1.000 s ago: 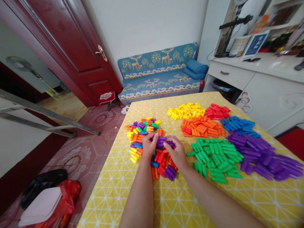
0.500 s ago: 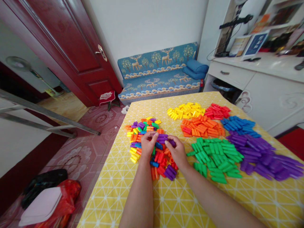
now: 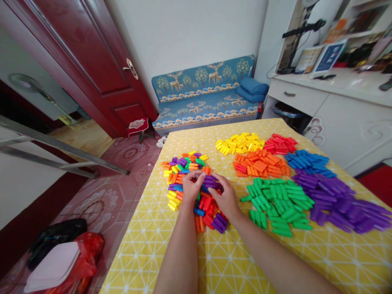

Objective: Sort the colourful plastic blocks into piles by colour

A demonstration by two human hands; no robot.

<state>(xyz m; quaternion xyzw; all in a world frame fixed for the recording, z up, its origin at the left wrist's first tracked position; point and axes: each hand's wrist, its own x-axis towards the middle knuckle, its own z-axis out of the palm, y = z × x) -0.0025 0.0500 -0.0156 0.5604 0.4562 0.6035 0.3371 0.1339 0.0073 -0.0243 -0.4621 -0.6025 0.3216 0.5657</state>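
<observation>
Above a mixed heap of coloured plastic tube pieces (image 3: 177, 179), my left hand (image 3: 191, 190) pinches purple plastic tube pieces (image 3: 210, 181) between thumb and fingers. My right hand (image 3: 226, 198) grips the same purple pieces from the other side, its fingers curled round them. How many pieces are held cannot be made out. Red pieces (image 3: 207, 203) and a purple set (image 3: 219, 222) lie just below the hands. To the right are single-colour piles: green pieces (image 3: 278, 200), orange pieces (image 3: 261, 162), yellow pieces (image 3: 240, 143), red pieces (image 3: 280, 143), blue pieces (image 3: 309, 162) and purple pieces (image 3: 339, 200).
The table has a yellow patterned cloth (image 3: 147, 253). Behind it stands a blue sofa (image 3: 199, 98), with a white cabinet (image 3: 343, 114) at the right. A small red stool (image 3: 138, 124), bags (image 3: 88, 253) and a metal ladder-like frame (image 3: 61, 151) are at the left.
My right hand has shifted slightly left, closer to my left hand. The purple pieces between the hands now sit closer together; the piles look the same.
</observation>
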